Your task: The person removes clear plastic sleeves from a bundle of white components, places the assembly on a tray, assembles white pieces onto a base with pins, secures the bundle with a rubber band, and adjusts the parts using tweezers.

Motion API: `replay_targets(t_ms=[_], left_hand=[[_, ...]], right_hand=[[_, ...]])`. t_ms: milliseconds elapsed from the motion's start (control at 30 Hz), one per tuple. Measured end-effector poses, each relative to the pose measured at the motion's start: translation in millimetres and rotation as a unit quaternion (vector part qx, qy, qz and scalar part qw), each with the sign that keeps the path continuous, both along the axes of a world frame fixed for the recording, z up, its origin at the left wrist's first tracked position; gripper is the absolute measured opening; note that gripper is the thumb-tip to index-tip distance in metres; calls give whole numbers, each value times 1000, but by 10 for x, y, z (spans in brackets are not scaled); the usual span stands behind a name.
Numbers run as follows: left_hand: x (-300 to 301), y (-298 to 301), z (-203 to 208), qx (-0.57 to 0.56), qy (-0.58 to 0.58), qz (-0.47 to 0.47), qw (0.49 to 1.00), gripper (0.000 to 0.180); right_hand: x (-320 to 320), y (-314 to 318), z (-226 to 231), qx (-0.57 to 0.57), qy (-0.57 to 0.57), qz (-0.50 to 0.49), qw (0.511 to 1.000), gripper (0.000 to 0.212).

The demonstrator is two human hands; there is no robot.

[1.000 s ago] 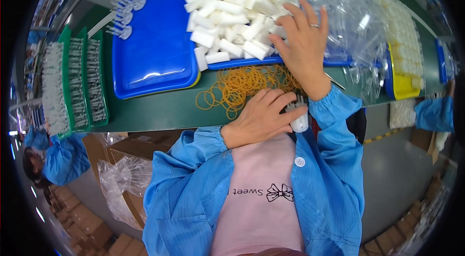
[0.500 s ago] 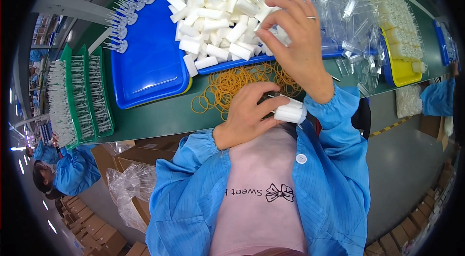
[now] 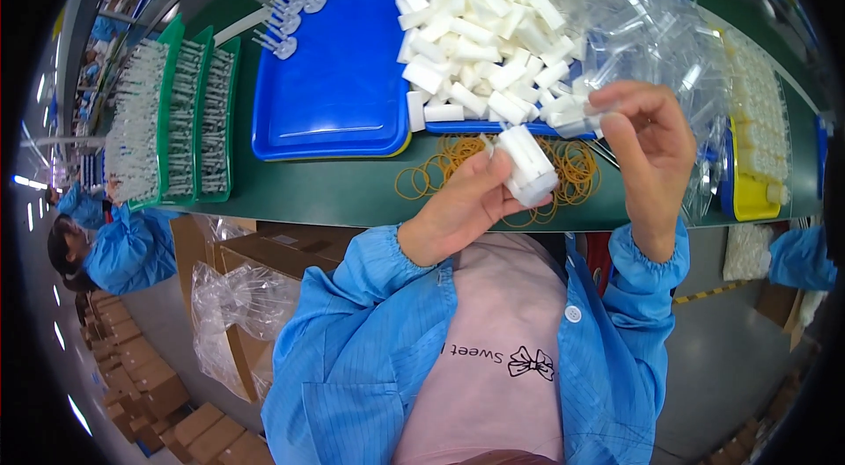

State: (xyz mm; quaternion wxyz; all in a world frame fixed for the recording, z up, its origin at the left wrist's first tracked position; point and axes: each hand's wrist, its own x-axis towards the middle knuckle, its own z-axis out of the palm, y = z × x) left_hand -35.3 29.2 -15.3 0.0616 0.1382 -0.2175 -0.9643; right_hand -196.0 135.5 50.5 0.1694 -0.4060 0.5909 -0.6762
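The white bundle (image 3: 530, 161) sits in my left hand (image 3: 458, 212), tilted in front of my chest, its translucent end low and to the right. A half second ago that hand lay palm down over it; now it is rolled upward, thumb and fingers closed around the sides, which I judge leaves the bundle easier to reach. My right hand (image 3: 650, 161) has shifted rightward off the white blocks (image 3: 493, 38), thumb and forefinger pinching a clear piece (image 3: 576, 126), its exact shape unclear.

Behind the bundle, orange rubber bands (image 3: 578, 176) lie loose on the green desk (image 3: 326, 192), partly hidden by it and my fingers. A heap of clear plastic parts (image 3: 647, 34) crowds close beyond my right hand. Farther left are a blue tray (image 3: 334, 100) and green racks (image 3: 204, 113); rightward, a yellow tray (image 3: 757, 212).
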Motion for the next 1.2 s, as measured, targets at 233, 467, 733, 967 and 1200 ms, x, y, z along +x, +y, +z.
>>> replay_targets(t_ms=[233,467,733,967,1200], left_hand=[[26,-57,26,5,3,4,1000,61],[47,98,34,-352,-2,109,930,71],[132,68,-17,-514,-22,161,842,67],[171,-29,37,-680,-34,183,709,69],[146,-90,42,-715,-36,199,669,63]], right_hand=[[77,-4,9,-21,-36,6,999,21],[140,-31,-64,22,-40,-5,999,27],[199,74,-79,-29,-76,-47,996,16],[229,314,103,170,-134,108,970,30],[291,251,-10,230,-105,177,951,34]])
